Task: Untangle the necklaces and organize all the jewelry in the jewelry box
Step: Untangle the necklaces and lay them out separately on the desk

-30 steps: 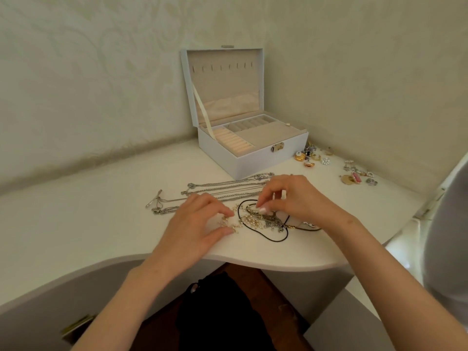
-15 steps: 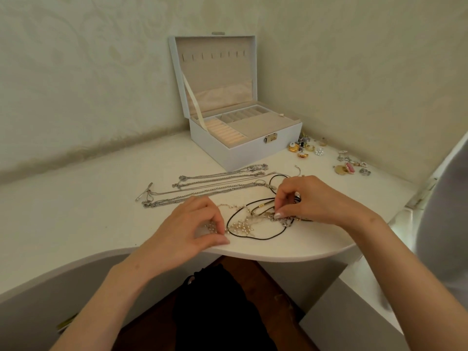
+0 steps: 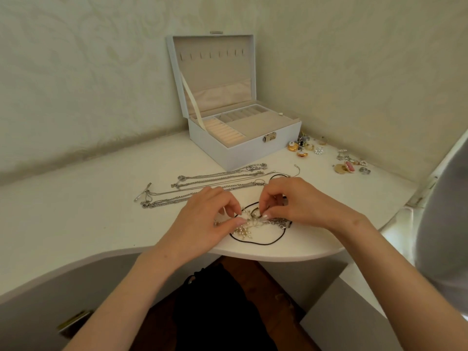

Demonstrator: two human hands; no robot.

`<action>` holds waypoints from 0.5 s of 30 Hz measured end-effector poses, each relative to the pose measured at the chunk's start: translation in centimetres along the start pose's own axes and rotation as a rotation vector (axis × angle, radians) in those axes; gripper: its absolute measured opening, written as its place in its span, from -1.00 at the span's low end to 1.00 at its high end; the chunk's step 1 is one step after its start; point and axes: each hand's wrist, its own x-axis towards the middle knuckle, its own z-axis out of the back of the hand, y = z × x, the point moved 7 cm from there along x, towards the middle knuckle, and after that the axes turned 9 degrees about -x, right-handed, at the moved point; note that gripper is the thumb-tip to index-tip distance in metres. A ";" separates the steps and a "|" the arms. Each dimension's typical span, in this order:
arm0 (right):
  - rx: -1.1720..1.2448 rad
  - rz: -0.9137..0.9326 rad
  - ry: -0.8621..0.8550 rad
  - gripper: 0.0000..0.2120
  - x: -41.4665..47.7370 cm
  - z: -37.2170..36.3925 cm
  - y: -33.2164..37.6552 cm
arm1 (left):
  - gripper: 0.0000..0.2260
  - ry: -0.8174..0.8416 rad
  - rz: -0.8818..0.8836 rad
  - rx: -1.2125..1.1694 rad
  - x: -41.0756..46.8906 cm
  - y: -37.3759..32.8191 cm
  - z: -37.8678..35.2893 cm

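Note:
A tangle of necklaces (image 3: 249, 228) lies near the table's front edge: pearl beads, a thin gold chain and a black cord (image 3: 263, 243) looped around them. My left hand (image 3: 205, 224) pinches the pearl strand at the tangle's left side. My right hand (image 3: 296, 201) pinches a strand at the tangle's top, fingertips pointing down. Several silver chains (image 3: 202, 186) lie stretched out side by side behind my hands. The white jewelry box (image 3: 238, 148) stands open at the back, its lid upright with hooks, its tray compartments showing nothing inside.
Small earrings and brooches (image 3: 305, 146) lie right of the box, with more rings and pendants (image 3: 350, 165) further right. The white table (image 3: 76, 219) has a curved front edge. Walls meet in a corner behind the box.
Both hands moved closer together over the tangle. My right hand shifted left and now pinches near my left hand's fingertips. The camera view dropped slightly.

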 end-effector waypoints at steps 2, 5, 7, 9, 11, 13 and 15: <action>-0.033 -0.002 0.014 -0.94 0.1 0.0 0.1 | -0.88 0.031 -0.002 0.021 0.6 -0.5 -0.5; -0.035 -0.007 0.024 -0.93 -0.1 0.2 -0.1 | -0.88 0.124 0.054 0.027 1.2 -0.4 -1.1; 0.078 -0.025 -0.018 -0.93 -0.4 0.7 -0.4 | -0.84 0.167 0.086 0.011 1.4 -0.1 -1.3; 0.182 -0.031 -0.059 -0.93 -0.7 1.3 -0.5 | -0.77 0.184 0.099 -0.002 1.4 -0.1 -1.4; 0.242 -0.025 -0.091 -0.93 -0.7 1.7 -0.4 | -0.72 0.165 0.111 -0.034 1.5 -0.2 -1.3; 0.300 -0.018 -0.127 -0.94 -0.6 1.9 -0.2 | -0.73 0.115 0.132 -0.091 1.7 -0.4 -1.1; 0.356 -0.015 -0.150 -0.93 -0.5 1.9 -0.1 | -0.76 0.065 0.158 -0.148 2.0 -0.7 -1.1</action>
